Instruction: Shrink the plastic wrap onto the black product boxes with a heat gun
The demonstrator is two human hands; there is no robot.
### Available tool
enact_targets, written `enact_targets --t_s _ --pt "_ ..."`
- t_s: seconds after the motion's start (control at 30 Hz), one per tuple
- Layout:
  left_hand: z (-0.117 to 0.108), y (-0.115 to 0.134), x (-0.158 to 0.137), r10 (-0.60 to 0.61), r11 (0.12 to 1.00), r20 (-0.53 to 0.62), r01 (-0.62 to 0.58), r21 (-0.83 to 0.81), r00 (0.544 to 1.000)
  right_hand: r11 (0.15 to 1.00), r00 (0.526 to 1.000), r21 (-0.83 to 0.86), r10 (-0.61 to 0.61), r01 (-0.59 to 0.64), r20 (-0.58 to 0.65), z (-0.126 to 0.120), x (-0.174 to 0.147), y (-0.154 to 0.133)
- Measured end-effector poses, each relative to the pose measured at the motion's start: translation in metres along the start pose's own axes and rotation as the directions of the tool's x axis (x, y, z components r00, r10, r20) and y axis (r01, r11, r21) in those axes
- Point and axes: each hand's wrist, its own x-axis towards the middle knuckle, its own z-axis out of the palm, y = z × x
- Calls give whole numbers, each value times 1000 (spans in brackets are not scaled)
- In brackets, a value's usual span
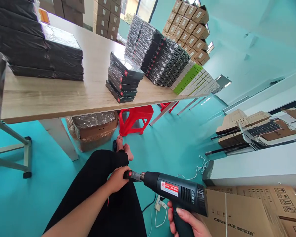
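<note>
My right hand (pixel 187 221) is wrapped round the grip of a black heat gun (pixel 180 189) with a red-and-white label. The gun's metal nozzle points left, very close to the end of a small black box (pixel 133 175) in clear film. That box is held over my lap by my left hand (pixel 117 179), its fingers closed round the far end. Part of the box is hidden behind those fingers. Nearby on the wooden table (pixel 93 95), similar flat black boxes (pixel 124 77) stand in a slightly uneven stack.
Larger black wrapped packs (pixel 49 59) sit at the table's left. Farther along are film-wrapped stacks (pixel 160 52) and white-and-green boxes (pixel 194 79). Below are a red stool (pixel 135 118) and an open carton (pixel 96 130). Cartons (pixel 236 210) and a power strip (pixel 160 203) lie at right.
</note>
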Motion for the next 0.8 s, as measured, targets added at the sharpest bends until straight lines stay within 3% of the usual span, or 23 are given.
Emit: enact_targets --t_s 0.2,0.3,0.57,0.8 --pt "-1 -1 0 92 989 -11 -90 118 996 994 990 -96 -33 47 136 20 14 5" --pt "-2 -3 1 99 990 -45 -94 100 994 993 992 -111 -37 50 117 19 15 3" --pt "-3 -5 6 75 995 -98 -80 -52 992 999 999 -42 -29 28 -15 -11 10 -1" --pt "-2 -8 7 47 960 -91 -70 -272 995 999 1000 49 11 -11 1 -13 20 13"
